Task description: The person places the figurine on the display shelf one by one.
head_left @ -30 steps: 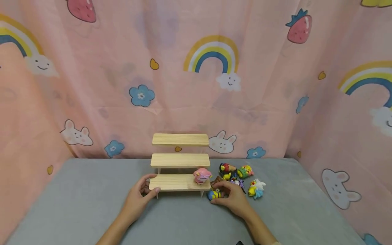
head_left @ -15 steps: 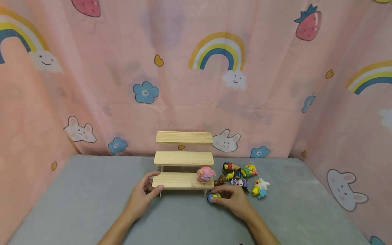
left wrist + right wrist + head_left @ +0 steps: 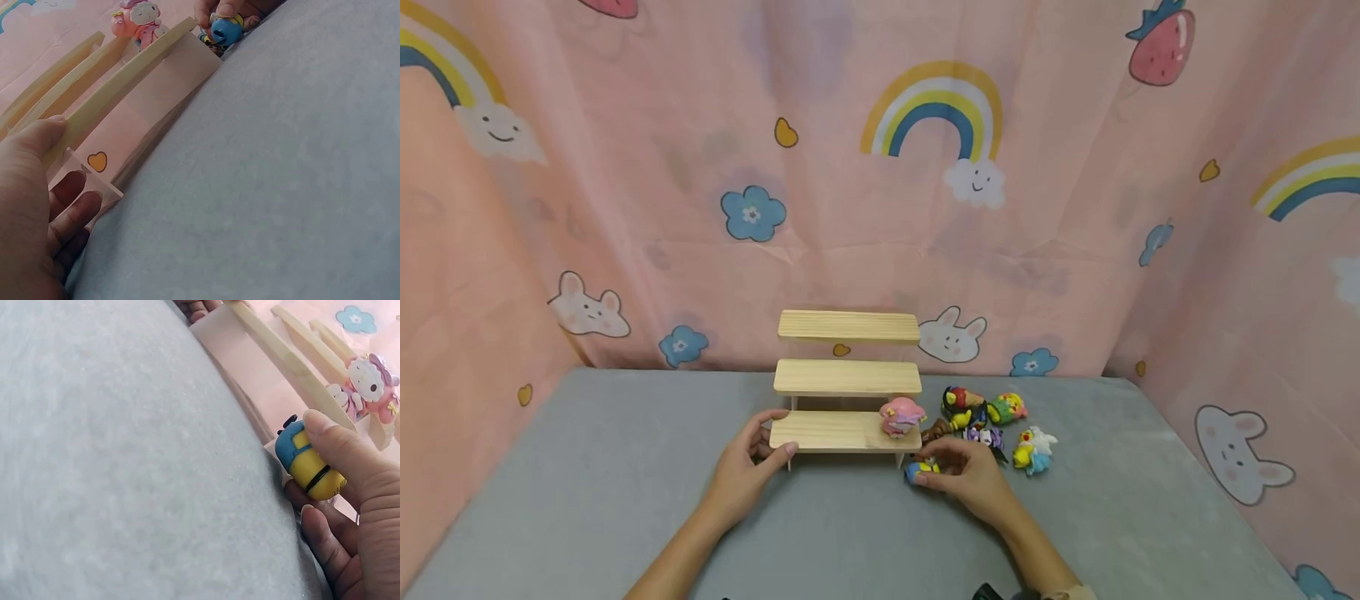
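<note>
My left hand grips the left end of the lowest board of a three-step wooden display stand. Its thumb lies on the board's front edge, with fingers beside the clear support. At the stand's front right corner, my right hand pinches a yellow and blue minion figurine between thumb and fingers. The minion lies tilted on its side, blue end to the left, close over the tabletop. A pink figurine in a pink hat sits upright on the right end of the lowest board.
Right of the stand lie several small figurines: a brown one, a purple and black one, a red and black one, a green and yellow one and a white, yellow and blue one. A pink printed curtain surrounds the grey table.
My right hand has drawn the minion slightly left and nearer, away from the brown figurine. My left hand keeps its grip on the stand. The head view has shifted a little.
</note>
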A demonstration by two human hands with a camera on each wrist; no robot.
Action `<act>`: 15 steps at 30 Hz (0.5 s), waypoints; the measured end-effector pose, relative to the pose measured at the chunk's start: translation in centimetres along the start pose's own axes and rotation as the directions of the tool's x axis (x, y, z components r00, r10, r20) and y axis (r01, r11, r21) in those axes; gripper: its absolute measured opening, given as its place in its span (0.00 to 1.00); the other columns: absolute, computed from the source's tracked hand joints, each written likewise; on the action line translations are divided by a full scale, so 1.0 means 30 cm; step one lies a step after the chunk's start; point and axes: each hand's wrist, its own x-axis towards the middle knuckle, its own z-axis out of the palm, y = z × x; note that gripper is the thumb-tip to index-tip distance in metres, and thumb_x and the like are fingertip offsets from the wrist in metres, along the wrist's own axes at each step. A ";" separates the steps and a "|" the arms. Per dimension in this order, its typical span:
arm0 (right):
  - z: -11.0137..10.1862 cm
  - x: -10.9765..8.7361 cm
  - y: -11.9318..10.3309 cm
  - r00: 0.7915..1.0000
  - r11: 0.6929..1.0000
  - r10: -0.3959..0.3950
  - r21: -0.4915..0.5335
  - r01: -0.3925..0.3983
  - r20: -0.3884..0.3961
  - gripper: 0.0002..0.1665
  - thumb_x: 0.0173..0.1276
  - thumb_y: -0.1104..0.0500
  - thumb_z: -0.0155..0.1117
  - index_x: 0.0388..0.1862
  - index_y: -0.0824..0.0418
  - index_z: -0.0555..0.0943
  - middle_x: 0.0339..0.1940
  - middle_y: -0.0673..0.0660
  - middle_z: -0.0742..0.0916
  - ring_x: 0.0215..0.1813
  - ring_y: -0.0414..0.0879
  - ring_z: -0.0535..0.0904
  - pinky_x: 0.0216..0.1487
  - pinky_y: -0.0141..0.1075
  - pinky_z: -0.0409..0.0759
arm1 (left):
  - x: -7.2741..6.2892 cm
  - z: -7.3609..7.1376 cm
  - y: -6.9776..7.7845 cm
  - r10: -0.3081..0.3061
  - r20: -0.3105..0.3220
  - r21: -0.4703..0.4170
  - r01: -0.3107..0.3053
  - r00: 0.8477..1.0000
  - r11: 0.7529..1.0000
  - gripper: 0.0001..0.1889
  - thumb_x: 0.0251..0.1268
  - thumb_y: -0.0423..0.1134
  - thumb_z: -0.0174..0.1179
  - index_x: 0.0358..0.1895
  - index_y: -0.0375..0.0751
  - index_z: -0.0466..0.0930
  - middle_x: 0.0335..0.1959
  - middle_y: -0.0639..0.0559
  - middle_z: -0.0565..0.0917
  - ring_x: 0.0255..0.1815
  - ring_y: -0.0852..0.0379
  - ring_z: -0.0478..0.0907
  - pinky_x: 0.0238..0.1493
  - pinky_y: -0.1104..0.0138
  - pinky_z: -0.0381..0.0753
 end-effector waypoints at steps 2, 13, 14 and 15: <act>0.002 0.003 0.001 1.000 1.000 -0.002 0.001 0.002 -0.005 0.15 0.55 0.56 0.81 0.41 0.54 0.87 0.40 0.56 0.90 0.28 0.35 0.75 0.28 0.31 0.77 | 0.002 -0.002 0.001 0.005 -0.009 0.003 -0.005 1.000 1.000 0.27 0.67 0.43 0.67 0.68 0.48 0.72 0.33 0.49 0.78 0.27 0.64 0.73 0.29 0.69 0.70; 0.005 -0.001 0.011 0.998 0.999 -0.031 0.028 0.032 -0.051 0.15 0.53 0.59 0.82 0.40 0.56 0.89 0.49 0.59 0.88 0.43 0.36 0.84 0.33 0.32 0.80 | -0.004 -0.001 0.010 -0.027 0.001 0.000 0.027 1.000 1.000 0.27 0.67 0.44 0.68 0.68 0.49 0.72 0.31 0.50 0.76 0.26 0.64 0.72 0.30 0.70 0.71; 0.004 0.001 0.009 0.999 1.000 -0.014 0.027 0.015 -0.052 0.17 0.52 0.59 0.83 0.41 0.56 0.88 0.49 0.59 0.89 0.43 0.36 0.84 0.34 0.32 0.81 | -0.003 -0.002 0.010 -0.024 0.002 0.004 0.024 1.000 1.000 0.27 0.67 0.44 0.67 0.68 0.49 0.72 0.31 0.51 0.76 0.26 0.63 0.72 0.30 0.70 0.70; 0.002 0.004 0.006 0.998 1.000 0.008 0.025 -0.007 -0.054 0.18 0.52 0.59 0.83 0.42 0.55 0.88 0.48 0.58 0.89 0.42 0.36 0.84 0.34 0.32 0.81 | -0.001 -0.002 0.010 -0.022 0.004 0.008 0.022 1.000 1.000 0.27 0.67 0.45 0.67 0.67 0.50 0.72 0.30 0.51 0.76 0.26 0.63 0.72 0.30 0.70 0.70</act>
